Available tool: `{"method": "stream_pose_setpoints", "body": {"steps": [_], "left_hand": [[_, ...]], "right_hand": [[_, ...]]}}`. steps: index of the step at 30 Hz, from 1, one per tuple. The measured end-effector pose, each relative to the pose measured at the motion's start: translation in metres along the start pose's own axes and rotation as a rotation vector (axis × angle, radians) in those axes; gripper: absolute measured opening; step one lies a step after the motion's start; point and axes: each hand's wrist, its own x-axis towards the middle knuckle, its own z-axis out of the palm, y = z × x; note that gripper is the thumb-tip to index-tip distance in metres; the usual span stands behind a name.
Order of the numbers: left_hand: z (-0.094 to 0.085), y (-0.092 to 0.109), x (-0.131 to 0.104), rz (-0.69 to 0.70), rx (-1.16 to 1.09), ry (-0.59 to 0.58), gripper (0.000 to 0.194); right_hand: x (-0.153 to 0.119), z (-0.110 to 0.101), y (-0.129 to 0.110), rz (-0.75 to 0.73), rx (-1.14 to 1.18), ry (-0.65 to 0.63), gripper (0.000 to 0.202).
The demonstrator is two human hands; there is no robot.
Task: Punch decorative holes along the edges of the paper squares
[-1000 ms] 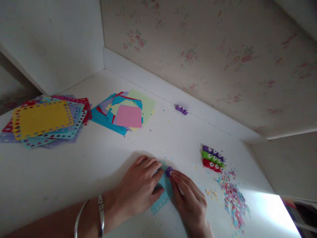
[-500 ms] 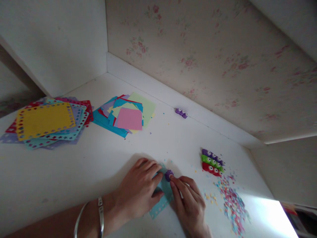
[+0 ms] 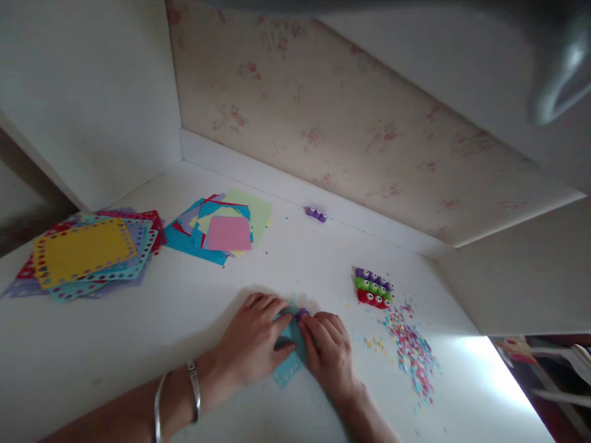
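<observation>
From the head camera, the card (image 3: 287, 373) lies on the bench (image 3: 184, 344) between the two hands, pale blue and narrow, its near end lined with small holes that let the white surface through. The left hand (image 3: 258, 337) rests on its left side, fingers loosely spread, thumb apart from the rest, with a strip of card showing in the gap. The right hand (image 3: 330, 351) has a purple piece (image 3: 301, 314) pinched in its fingers, right at the card's far edge.

Compared with half a second ago, less of the purple piece shows, the right fingers covering more of it. The whole view has swung as well: a blurred grey shape now intrudes at the upper right, and more of the shelf (image 3: 549, 375) can be seen.

Smooth purple, green and red blocks (image 3: 373, 287), lumpy and dotted with white eyes, sit in rows beside a loose scatter of confetti (image 3: 415, 352). A purple trio (image 3: 316, 214) stands against the back. Flat plain paper (image 3: 229, 232) is heaped near punched sheets (image 3: 85, 251), a yellow one on top. A shiny metal bangle (image 3: 195, 389) circles the left wrist; the wallpaper (image 3: 313, 136) is floral.
</observation>
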Motion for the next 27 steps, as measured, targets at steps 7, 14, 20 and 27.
{"method": "stream_pose_setpoints", "body": {"steps": [7, 14, 20, 27], "left_hand": [[-0.003, 0.000, -0.001, 0.011, -0.002, 0.020, 0.029], [-0.004, -0.002, 0.000, 0.011, -0.029, 0.000, 0.029], [-0.003, -0.004, 0.000, 0.004, 0.019, 0.002, 0.026], [0.003, -0.010, 0.002, 0.040, 0.101, -0.018, 0.030]], "right_hand": [[-0.004, 0.000, 0.014, 0.200, 0.071, 0.160, 0.018], [-0.019, -0.035, 0.050, 0.392, 0.035, 0.056, 0.022], [-0.010, -0.079, 0.092, 0.489, -0.032, 0.084, 0.025], [0.024, -0.126, 0.207, 0.730, -0.145, 0.100, 0.029]]}}
